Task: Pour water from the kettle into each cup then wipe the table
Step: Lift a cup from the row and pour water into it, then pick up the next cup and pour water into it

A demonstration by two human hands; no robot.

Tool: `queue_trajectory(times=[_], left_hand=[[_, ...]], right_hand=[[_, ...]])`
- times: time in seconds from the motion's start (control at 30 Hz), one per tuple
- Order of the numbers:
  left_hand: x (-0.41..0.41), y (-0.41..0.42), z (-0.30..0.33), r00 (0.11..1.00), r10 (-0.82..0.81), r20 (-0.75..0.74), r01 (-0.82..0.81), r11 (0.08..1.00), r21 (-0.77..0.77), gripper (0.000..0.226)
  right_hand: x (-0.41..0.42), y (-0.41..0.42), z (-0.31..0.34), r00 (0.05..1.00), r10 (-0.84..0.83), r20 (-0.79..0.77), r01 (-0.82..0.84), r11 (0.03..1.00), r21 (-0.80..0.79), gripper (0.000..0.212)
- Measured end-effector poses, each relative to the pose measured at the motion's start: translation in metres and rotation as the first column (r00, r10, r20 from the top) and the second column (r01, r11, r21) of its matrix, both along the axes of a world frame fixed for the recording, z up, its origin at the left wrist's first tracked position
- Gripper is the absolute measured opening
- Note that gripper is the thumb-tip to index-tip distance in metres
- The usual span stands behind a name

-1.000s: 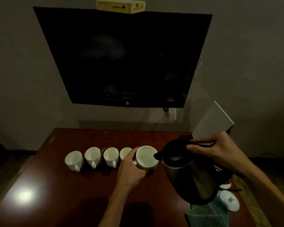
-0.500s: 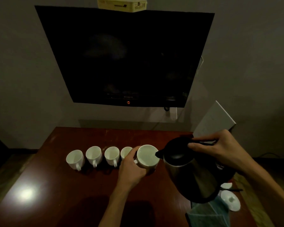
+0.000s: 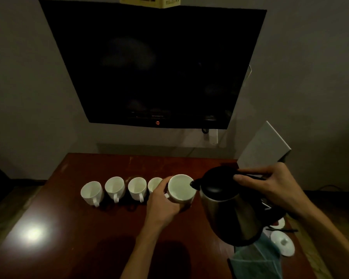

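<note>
A steel kettle [image 3: 230,216] with a black lid hangs tilted above the dark red table [image 3: 85,238], its spout at the rim of a white cup [image 3: 180,189]. My right hand [image 3: 270,188] grips the kettle's black handle. My left hand [image 3: 163,204] holds that cup from the left side, lifted slightly off the table. Several more white cups stand in a row to the left, from the leftmost cup [image 3: 92,192] to one [image 3: 154,184] partly hidden behind my left hand. A folded blue-grey cloth [image 3: 256,260] lies at the table's near right corner.
A dark TV screen [image 3: 153,63] hangs on the wall behind the table. A white lid [image 3: 282,243] and a saucer [image 3: 278,223] lie at the right edge. A white board [image 3: 264,146] leans at the back right. A lamp glare [image 3: 33,232] shines on the table's left.
Kettle and held cup stay together, almost still; the view has shifted slightly. The spout remains at the cup's rim.
</note>
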State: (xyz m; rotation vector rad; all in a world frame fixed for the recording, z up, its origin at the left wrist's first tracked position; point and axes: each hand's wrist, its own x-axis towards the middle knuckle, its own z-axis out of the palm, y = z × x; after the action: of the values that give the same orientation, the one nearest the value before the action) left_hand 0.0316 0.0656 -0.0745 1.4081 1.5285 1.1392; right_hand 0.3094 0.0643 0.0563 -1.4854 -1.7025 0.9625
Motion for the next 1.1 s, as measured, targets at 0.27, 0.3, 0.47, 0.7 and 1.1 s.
queue_trajectory(times=[0.27,0.3,0.47,0.7,1.1], left_hand=[[0.001,0.003,-0.007,0.999,-0.012,-0.036,0.010,0.999,-0.046,0.081],[0.002,0.003,-0.008,0.999,-0.003,-0.034,0.001,0.999,-0.047,0.080],[0.009,0.008,-0.020,0.998,0.038,-0.041,-0.041,0.996,-0.078,0.082],[0.024,0.018,-0.041,0.995,0.094,-0.031,-0.097,0.989,-0.108,0.079],[0.050,0.059,-0.111,0.985,0.146,-0.089,-0.159,0.973,-0.164,0.075]], right_hand=[[0.000,-0.001,-0.017,0.998,-0.024,-0.059,0.023,0.999,-0.025,0.037],[0.001,-0.002,-0.021,0.996,-0.036,-0.079,0.035,0.999,-0.016,0.035],[-0.002,-0.013,-0.053,0.968,-0.172,-0.180,0.177,0.984,0.011,0.034],[-0.012,-0.020,-0.108,0.886,-0.354,-0.300,0.370,0.929,-0.006,0.032],[-0.018,-0.013,-0.201,0.811,-0.487,-0.325,0.511,0.860,-0.015,0.047]])
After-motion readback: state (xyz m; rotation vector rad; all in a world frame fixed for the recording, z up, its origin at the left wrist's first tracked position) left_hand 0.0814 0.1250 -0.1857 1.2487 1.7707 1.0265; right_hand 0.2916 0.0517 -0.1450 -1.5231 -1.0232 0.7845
